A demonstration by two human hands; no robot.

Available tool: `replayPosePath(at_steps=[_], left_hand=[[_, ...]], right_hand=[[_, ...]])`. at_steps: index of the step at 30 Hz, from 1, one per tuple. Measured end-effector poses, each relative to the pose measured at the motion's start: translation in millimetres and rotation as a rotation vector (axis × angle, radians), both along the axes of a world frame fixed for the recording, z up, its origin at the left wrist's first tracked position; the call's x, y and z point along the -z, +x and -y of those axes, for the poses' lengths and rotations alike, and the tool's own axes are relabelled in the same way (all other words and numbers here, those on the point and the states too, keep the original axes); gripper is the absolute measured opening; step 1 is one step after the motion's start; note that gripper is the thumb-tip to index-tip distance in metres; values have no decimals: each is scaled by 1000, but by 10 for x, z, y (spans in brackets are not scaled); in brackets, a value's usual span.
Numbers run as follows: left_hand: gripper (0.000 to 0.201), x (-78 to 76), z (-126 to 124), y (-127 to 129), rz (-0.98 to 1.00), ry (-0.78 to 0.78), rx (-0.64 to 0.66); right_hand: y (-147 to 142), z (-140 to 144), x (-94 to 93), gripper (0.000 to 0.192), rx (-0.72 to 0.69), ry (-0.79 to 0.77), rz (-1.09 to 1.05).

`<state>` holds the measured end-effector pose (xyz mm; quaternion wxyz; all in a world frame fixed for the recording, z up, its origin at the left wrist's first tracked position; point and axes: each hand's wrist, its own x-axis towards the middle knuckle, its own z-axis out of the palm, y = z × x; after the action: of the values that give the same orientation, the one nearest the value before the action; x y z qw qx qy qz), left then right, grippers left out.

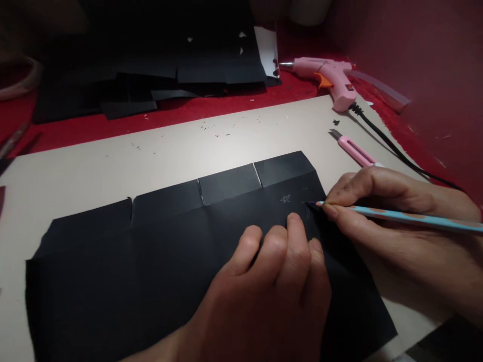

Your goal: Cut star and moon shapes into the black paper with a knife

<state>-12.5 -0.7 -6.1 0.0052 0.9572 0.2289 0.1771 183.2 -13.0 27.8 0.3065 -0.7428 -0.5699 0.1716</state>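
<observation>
Black sheet (151,251): lies flat on the beige board (94,171) on the worktop, its far edge cut into flaps.
Writing: a small scribbled pale mark (285,199) near the right end; not readable.
Left hand (271,291): fingers curled together, knuckles pressing the sheet down.
Right hand (392,226): fingers pinching a blue pencil (400,216), tip touching the sheet.
Far right: pink glue gun (332,80), pink cutter (354,151); no brand legible.

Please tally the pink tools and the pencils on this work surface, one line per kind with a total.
Pink glue gun: 1
Pink utility knife: 1
Pencil, held in the right hand: 1
Total: 3
</observation>
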Motion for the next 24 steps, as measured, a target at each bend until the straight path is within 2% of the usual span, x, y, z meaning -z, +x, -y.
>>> replayPosePath(at_steps=[13, 20, 24], left_hand=[[38, -8, -50, -28, -36, 54, 51], [41, -4, -6, -4, -4, 14, -6], [41, -4, -13, -9, -17, 21, 15]], right_hand=[[-3, 11, 19, 14, -3, -2, 3], [-40, -21, -10, 15, 9, -30, -42], [-30, -23, -8, 14, 0, -30, -38]])
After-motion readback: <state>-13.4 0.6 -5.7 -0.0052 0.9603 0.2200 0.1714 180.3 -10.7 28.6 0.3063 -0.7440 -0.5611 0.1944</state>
